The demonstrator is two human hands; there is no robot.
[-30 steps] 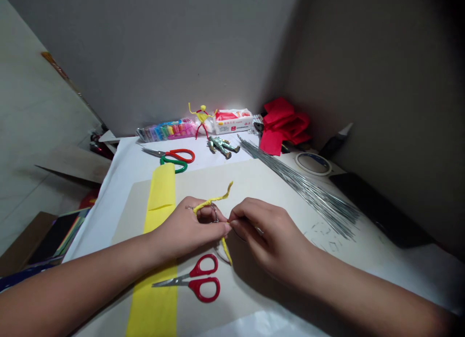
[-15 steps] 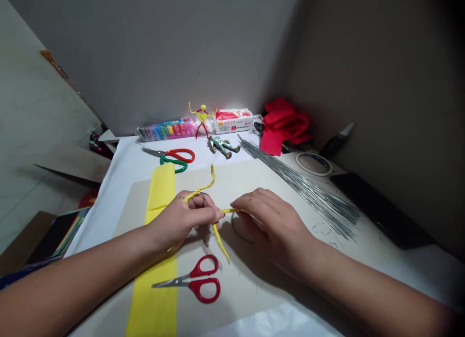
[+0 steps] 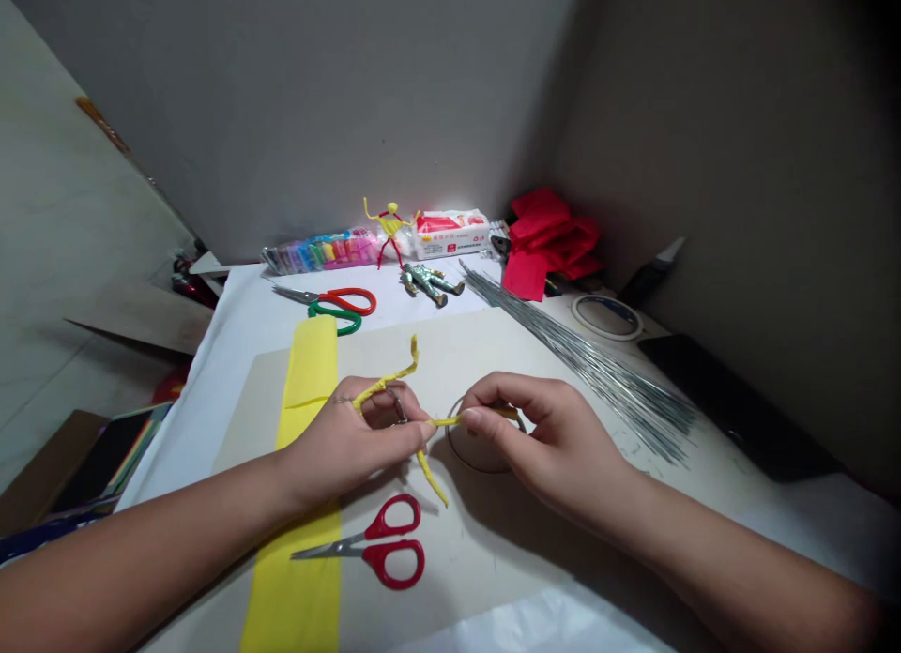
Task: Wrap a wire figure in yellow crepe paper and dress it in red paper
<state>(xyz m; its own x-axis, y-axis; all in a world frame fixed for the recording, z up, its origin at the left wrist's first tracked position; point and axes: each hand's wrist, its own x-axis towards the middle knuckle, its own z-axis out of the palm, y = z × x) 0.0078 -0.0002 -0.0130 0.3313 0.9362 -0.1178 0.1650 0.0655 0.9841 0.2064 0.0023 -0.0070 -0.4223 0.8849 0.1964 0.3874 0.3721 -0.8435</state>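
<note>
My left hand (image 3: 376, 423) is closed on a wire figure partly wrapped in yellow paper (image 3: 384, 381). One bent yellow limb rises above the fingers, and another slants down below them. Bare twisted wire shows between the fingers. My right hand (image 3: 535, 428) pinches the yellow strip (image 3: 447, 420) that runs across from the left fingertips; its loose end pokes out past my right thumb. Below the hands lie small red-handled scissors (image 3: 394, 540), their blades over a folded length of yellow crepe paper (image 3: 299, 559).
Behind are red-and-green-handled scissors (image 3: 344, 301), a silvery toy figure (image 3: 429, 282), a red-and-yellow wire figure (image 3: 390, 226), a clay pack (image 3: 324, 252) and a white packet (image 3: 451, 235). To the right lie a wire bundle (image 3: 584, 353), red paper (image 3: 553, 240), a tape roll (image 3: 606, 317) and a dark slab (image 3: 739, 409).
My right hand has turned so its thumb now shows, pinching the yellow strip, whose end has come into view. The upper yellow limb has dipped slightly. The left hand keeps its hold.
</note>
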